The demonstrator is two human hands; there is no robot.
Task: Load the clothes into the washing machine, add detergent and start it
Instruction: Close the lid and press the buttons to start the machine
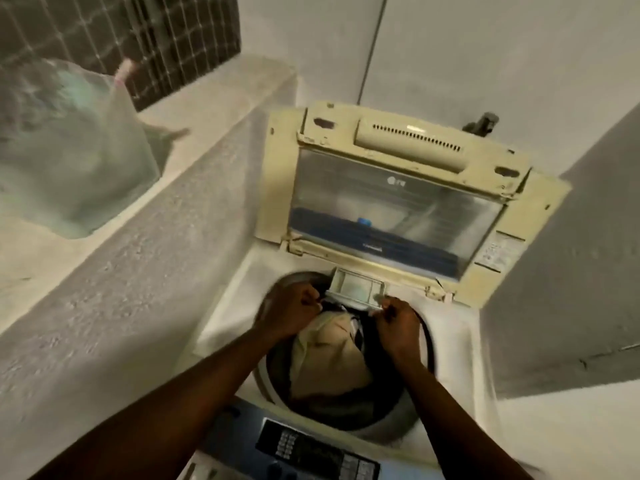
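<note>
The washing machine [460, 344] stands with its lid [398, 209] swung up and back, leaning toward the white wall [485, 46] behind it, so the round drum [277, 368] lies open below. Clothes [329, 351] fill the drum: a pale cream piece on top, darker cloth around and under it. At the far rim of the drum, just under the lid's hinge, a small detergent drawer [356, 287] juts forward over the clothes. Both hands reach across the drum to this drawer. The left hand [291, 310] is curled at its left end, fingers closed and touching or pinching the edge there, though blur keeps me from telling how firm that grip is. The right hand [398, 323] is curled at the drawer's right front corner, fingertips closed on or against it; again the exact grip is unclear. Both forearms cross the near side of the machine, above the control panel [311, 448], a blue strip with a dark display and rows of buttons at the front edge. To the left of the machine runs a rough grey concrete ledge [156, 237], with a clear plastic bag [76, 150] sitting on top of it, blurred. Behind the bag is a dark tiled wall [166, 39].
</note>
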